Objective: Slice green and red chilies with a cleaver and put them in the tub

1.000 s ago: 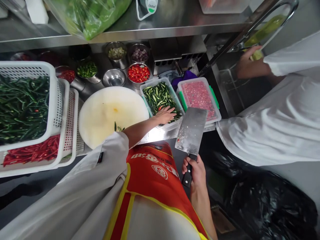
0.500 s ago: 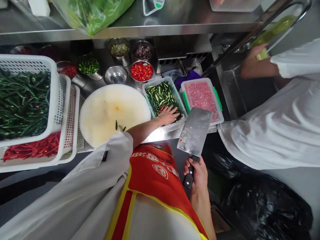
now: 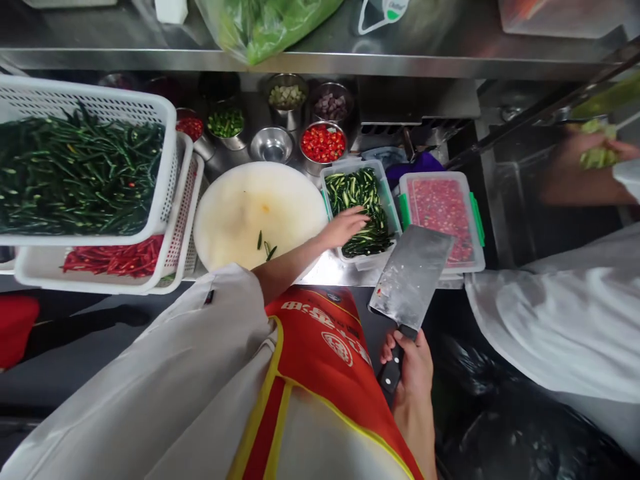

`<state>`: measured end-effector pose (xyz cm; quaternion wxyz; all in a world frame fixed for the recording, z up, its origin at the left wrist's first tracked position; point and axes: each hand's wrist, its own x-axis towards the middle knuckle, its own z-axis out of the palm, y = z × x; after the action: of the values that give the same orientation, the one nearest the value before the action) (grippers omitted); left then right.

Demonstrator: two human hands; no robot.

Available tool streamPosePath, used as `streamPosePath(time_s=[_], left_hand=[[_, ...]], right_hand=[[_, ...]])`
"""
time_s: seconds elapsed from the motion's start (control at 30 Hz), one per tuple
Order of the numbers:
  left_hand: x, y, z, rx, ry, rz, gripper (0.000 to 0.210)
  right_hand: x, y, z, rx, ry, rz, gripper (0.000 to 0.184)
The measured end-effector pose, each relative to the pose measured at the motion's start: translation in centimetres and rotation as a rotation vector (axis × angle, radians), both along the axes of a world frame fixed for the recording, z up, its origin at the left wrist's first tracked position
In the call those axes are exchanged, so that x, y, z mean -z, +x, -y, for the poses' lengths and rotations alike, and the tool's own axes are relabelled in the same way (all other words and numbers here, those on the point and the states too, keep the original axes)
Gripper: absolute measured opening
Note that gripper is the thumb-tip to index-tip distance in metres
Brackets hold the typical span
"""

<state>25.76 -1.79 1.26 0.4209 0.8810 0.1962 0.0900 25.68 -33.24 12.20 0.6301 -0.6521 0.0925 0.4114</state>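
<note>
My left hand (image 3: 346, 227) is over the left side of a clear plastic box (image 3: 390, 193), just above or touching the cut green chillies (image 3: 367, 230) in it. Its fingers stretch out to the right and hold nothing that I can see. Down at the right, my right hand (image 3: 413, 360) is wrapped round the black handle of a cleaver (image 3: 414, 275), whose broad blade points up and partly covers a lidded box (image 3: 440, 207) of chopped pink-red food. A few green pieces (image 3: 267, 247) lie on the round white chopping board (image 3: 230, 207) left of the green chillies.
White baskets (image 3: 173, 160) with long green chillies (image 3: 85, 177) and red chillies (image 3: 115, 257) stand at the left. Metal bowls, one holding cut red chillies (image 3: 323, 143), line the back under a steel shelf (image 3: 440, 65). A co-worker's sleeve (image 3: 550, 300) is close at the right.
My left hand has lifted off the chillies' near part and shifted towards the box's left side, its fingers closer together. The cleaver stays in my right hand. The view has swung left.
</note>
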Motion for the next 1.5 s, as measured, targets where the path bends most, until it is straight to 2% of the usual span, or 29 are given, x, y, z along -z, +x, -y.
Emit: streamPosePath(time_s=[0.03, 0.1, 0.17, 0.2, 0.27, 0.37, 0.47, 0.57, 0.67, 0.8, 0.9, 1.0, 1.07, 1.13, 1.23, 1.3, 1.37, 1.43, 1.5], left_hand=[[-0.2, -2.7, -1.4, -0.125, 0.004, 0.031, 0.041], [-0.4, -8.7, -4.0, -0.335, 0.077, -0.035, 0.039], [-0.1, -14.7, -5.4, -0.489, 0.196, -0.187, 0.037], [0.1, -17.2, -5.5, -0.522, 0.209, -0.212, 0.038], [0.5, -21.0, -4.2, -0.528, 0.258, -0.26, 0.04], [0.9, -22.8, -0.2, -0.492, 0.288, -0.307, 0.043], [1.3, -21.9, 3.6, -0.518, 0.214, -0.28, 0.047], [1.6, -20.2, 5.7, -0.664, 0.107, -0.197, 0.052], [1.7, -18.5, 6.1, -0.782, 0.045, -0.144, 0.053], [0.8, -15.6, 5.4, -0.793, -0.011, -0.151, 0.049], [-0.6, -12.1, 4.7, -0.699, -0.03, -0.103, 0.047], [-1.9, -7.4, 4.5, -0.516, -0.002, -0.017, 0.045], [-2.2, -4.0, 4.7, -0.404, 0.011, 0.034, 0.046], [-1.6, -0.9, 5.0, -0.312, 0.039, 0.074, 0.045], [0.2, 2.2, 4.3, -0.131, 0.1, 0.109, 0.034], [1.1, 2.8, 3.4, -0.096, 0.148, 0.078, 0.028], [1.2, 2.2, 2.4, -0.123, 0.179, 0.041, 0.023], [0.3, 0.2, 1.3, -0.182, 0.168, 0.011, 0.024], [-1.1, -3.0, -0.1, -0.269, 0.101, -0.017, 0.027]], right_hand=[[0.2, -0.1, 0.0, -0.023, -0.005, -0.001, 0.035], [0.7, -0.3, -0.2, -0.102, -0.021, -0.006, 0.033], [1.7, -0.3, -0.5, -0.23, -0.043, -0.021, 0.03], [2.3, -0.3, -0.9, -0.312, -0.049, -0.034, 0.029], [3.8, -0.3, -1.8, -0.49, -0.049, -0.064, 0.026], [5.9, -1.0, -4.1, -0.718, -0.021, -0.095, 0.024], [7.4, -2.4, -6.7, -0.838, 0.011, -0.121, 0.021], [8.1, -4.3, -9.0, -0.874, 0.083, -0.14, 0.016], [8.1, -6.0, -10.4, -0.862, 0.155, -0.128, 0.012], [7.3, -6.9, -11.1, -0.791, 0.155, -0.107, 0.008], [6.3, -5.8, -10.9, -0.714, 0.125, -0.072, 0.009], [5.1, -3.4, -10.4, -0.567, 0.08, 0.018, 0.011], [4.2, -1.5, -10.0, -0.455, 0.054, 0.092, 0.013], [3.6, 0.2, -9.5, -0.337, 0.023, 0.15, 0.017], [3.1, 2.6, -9.1, -0.148, -0.056, 0.184, 0.026], [2.9, 3.9, -8.9, -0.086, -0.049, 0.199, 0.029], [2.7, 4.8, -8.6, -0.066, -0.03, 0.222, 0.031], [2.4, 5.1, -8.2, -0.066, -0.017, 0.235, 0.033], [2.2, 4.9, -8.2, -0.085, -0.018, 0.237, 0.033]])
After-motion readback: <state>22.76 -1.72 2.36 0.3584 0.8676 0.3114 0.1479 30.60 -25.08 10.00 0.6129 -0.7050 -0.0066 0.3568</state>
